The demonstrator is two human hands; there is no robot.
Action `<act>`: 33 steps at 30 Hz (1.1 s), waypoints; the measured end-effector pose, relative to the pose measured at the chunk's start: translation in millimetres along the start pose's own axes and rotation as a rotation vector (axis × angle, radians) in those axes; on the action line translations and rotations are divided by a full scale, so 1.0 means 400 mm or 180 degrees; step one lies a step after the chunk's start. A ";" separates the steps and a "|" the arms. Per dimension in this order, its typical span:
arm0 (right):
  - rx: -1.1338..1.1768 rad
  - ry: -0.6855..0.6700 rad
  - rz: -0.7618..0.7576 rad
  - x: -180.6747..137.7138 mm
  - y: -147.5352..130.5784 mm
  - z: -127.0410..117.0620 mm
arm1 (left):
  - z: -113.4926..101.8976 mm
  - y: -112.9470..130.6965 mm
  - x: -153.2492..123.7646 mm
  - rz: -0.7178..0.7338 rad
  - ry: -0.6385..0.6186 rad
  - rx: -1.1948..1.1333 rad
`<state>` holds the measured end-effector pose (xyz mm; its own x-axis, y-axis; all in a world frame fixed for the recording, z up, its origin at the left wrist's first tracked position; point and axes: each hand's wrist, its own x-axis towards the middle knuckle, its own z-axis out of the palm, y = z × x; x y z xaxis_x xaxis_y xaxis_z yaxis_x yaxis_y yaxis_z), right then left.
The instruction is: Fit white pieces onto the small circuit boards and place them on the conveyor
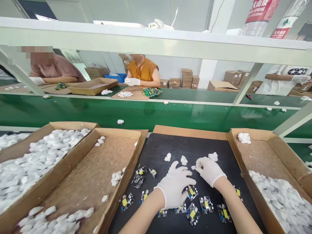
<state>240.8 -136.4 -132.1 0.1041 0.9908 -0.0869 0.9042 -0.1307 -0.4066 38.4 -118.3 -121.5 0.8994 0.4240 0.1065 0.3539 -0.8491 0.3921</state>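
Beside the circuit boards [206, 205], cardboard trays [84, 172].

From here I see white gloves [173, 188], black mat [156, 148] under the fingers [188, 180], yellow-patched boards [206, 205] near them.

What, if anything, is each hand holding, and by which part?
Left hand: open, nothing visibly held. Right hand: fingertips bunched beside a small white lump; whether they grip anything cannot be told.

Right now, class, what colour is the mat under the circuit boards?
Black; the mat shows best in the head view.
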 end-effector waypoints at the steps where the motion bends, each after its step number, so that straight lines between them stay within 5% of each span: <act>1: 0.0019 0.0018 0.0020 0.000 0.001 0.001 | 0.007 -0.003 0.000 -0.0029 0.0033 -0.0043; 9: 0.0715 0.0507 -0.0113 -0.013 -0.024 -0.039 | 0.038 -0.018 0.010 -0.0086 0.0285 -0.0139; 15: 0.2991 -0.0049 -0.0183 -0.035 -0.054 -0.042 | 0.030 -0.010 0.009 -0.0213 0.0874 -0.0274; 22: 0.3000 0.0110 -0.0656 -0.065 -0.083 -0.045 | 0.008 -0.004 0.015 -0.0526 0.2128 -0.0317; 26: 0.3602 -0.0242 -0.0512 -0.069 -0.101 -0.029 | -0.005 0.002 0.015 -0.0367 0.2619 -0.0239; 33: 0.4454 -0.0541 -0.0536 -0.074 -0.124 -0.032 | 0.008 0.000 0.009 -0.0119 0.2646 -0.0353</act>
<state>198.1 -158.7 -97.8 -0.1031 0.9946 -0.0136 -0.2597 -0.0402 -0.9649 42.3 -117.9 -123.9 0.3901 0.5822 0.7134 0.3134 -0.8125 0.4917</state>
